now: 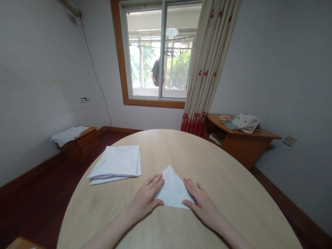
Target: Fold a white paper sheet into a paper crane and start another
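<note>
1. One sheet (pixel 173 190) lies at the lower centre of the frame, flat on the round surface (pixel 178 148), roughly triangular, its tip toward the top of the frame.
2. It sits between the left hand (pixel 150 192) and the right hand (pixel 201 200), touching both.
3. The left hand is spread and relaxed, gripping nothing, laid over the sheet's left edge with the thumb near its bottom edge.
4. The right hand is likewise flat and ungripping, covering the lower right corner.
5. A paper stack (pixel 119 160) lies left of centre, apart from the sheet.
6. At top centre is a window (pixel 163 52), beside a curtain (pixel 207 69).
</note>
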{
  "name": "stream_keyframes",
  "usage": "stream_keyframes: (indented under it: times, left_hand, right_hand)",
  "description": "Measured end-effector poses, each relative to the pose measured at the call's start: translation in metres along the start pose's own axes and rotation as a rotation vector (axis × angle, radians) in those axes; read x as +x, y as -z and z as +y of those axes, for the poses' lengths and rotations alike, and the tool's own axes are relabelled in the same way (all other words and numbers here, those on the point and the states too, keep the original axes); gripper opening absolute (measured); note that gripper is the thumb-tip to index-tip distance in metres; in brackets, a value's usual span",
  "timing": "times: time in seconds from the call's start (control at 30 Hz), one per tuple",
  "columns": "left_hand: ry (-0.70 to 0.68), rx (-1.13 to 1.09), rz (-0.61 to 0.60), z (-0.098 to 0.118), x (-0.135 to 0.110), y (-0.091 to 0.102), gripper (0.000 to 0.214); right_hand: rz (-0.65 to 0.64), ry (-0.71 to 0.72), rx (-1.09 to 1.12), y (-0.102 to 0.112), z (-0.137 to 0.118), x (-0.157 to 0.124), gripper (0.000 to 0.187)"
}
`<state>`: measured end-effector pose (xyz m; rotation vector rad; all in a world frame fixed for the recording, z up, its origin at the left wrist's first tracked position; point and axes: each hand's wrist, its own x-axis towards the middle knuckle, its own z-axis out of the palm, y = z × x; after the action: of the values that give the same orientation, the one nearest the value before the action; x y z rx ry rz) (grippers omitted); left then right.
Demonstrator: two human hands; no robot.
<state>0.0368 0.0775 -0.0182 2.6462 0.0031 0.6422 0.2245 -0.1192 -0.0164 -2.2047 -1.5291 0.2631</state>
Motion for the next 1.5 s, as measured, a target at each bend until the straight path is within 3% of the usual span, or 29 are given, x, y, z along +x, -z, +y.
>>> stream_keyframes:
  times: [0.17, 0.6, 0.77, 0.9, 1.07, 1.23, 1.4, 1.5]
  left_hand:
    - [-0.024, -0.03, 0.088, 0.001, -0.001, 0.001, 0.071]
    - [-0.015, -0.166, 0.332, 0.008, -0.003, 0.005, 0.039]
    - [-0.073, -0.223, 0.418, 0.013, -0.003, 0.011, 0.034]
    - [-0.099, -0.244, 0.433, 0.018, -0.002, 0.018, 0.031]
    - [-0.1, -0.335, 0.381, 0.022, -0.003, 0.023, 0.029]
    - [-0.098, -0.436, 0.288, 0.022, -0.005, 0.022, 0.045]
    - [0.021, -0.438, 0.097, 0.02, -0.004, 0.019, 0.06]
    - [0.094, -0.385, -0.022, 0.022, -0.001, 0.019, 0.058]
  right_hand:
    - [0.098, 0.047, 0.117, -0.001, 0.004, 0.0, 0.054]
    - [0.366, 0.093, 0.329, 0.004, -0.004, -0.006, 0.036]
    - [0.457, 0.192, 0.333, 0.008, -0.007, -0.008, 0.028]
    - [0.459, 0.278, 0.359, 0.014, -0.013, -0.011, 0.023]
    - [0.397, 0.287, 0.367, 0.022, -0.024, -0.015, 0.025]
    - [0.347, 0.304, 0.373, 0.022, -0.024, -0.016, 0.029]
    - [0.26, 0.244, 0.362, 0.017, -0.017, -0.016, 0.043]
    - [0.198, 0.209, 0.323, 0.015, -0.017, -0.014, 0.042]
